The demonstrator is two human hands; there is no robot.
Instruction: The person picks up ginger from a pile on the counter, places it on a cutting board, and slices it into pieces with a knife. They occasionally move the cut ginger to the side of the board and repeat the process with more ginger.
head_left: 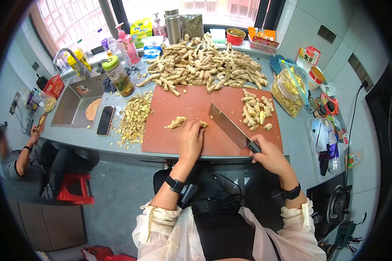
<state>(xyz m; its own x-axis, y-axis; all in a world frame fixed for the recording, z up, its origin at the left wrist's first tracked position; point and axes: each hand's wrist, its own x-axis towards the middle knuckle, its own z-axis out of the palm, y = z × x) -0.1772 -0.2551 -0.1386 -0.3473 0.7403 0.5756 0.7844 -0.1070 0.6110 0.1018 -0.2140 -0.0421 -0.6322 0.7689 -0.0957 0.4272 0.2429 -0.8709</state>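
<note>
My right hand (270,154) is closed around the dark handle of a cleaver (227,125). Its broad blade slants up and left over the reddish-brown cutting board (183,98). Left of the blade, my left hand (191,140) has its fingers bent down on a small piece of ginger (203,124), partly hidden under them. Just beyond that hand lies another knob of ginger (176,122). Cut ginger pieces (252,111) are grouped at the board's right side. A large heap of whole ginger (204,63) covers the counter behind the board.
Ginger scraps (135,119) lie along the board's left edge, beside a phone (106,121) and a sink (74,104). A jar with a green lid (117,76) stands behind them. At right is a bag of ginger (287,91). A person (24,167) sits at far left.
</note>
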